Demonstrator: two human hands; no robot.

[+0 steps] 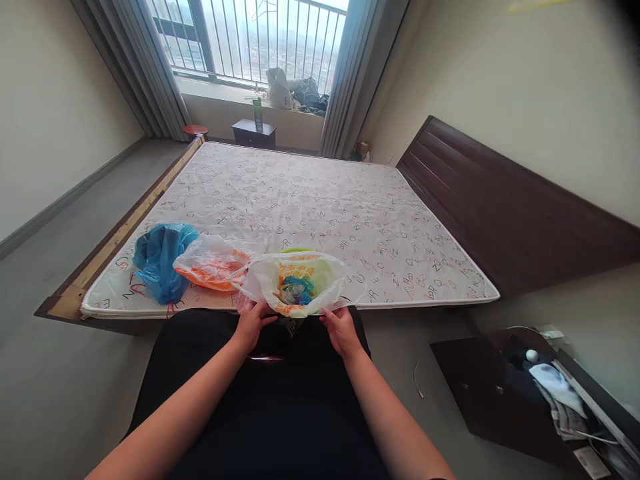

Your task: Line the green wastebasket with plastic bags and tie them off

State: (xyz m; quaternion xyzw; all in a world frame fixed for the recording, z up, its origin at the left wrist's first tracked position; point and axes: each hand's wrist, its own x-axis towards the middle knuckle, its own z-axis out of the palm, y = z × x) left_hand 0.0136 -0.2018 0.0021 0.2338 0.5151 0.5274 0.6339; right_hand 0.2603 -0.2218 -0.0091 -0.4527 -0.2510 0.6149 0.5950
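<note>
white plastic bag (324, 280) with orange print sits at the near edge of the mattress (320, 200), mouth open, blue-green crumpled plastic (297, 291) inside. left hand (251, 325) pinches its rim on the left side, right hand (341, 327) pinches the rim on the right, thumb and fingers closed on the film at both.

just beside it, toward the near-left corner: white-and-orange bag (215, 263), then blue bag (167, 260) closest to that corner, all in a row along the near edge. mattress is open right of the white plastic bag out to the near-right corner, and from the row back to the far edge. headboard (500, 193) bounds the right side, wood bed frame (135, 227) the left. nightstand (480, 380) stands off the near-right corner, carrying cloth and small items. floor (47, 333) open left of the frame.
</note>
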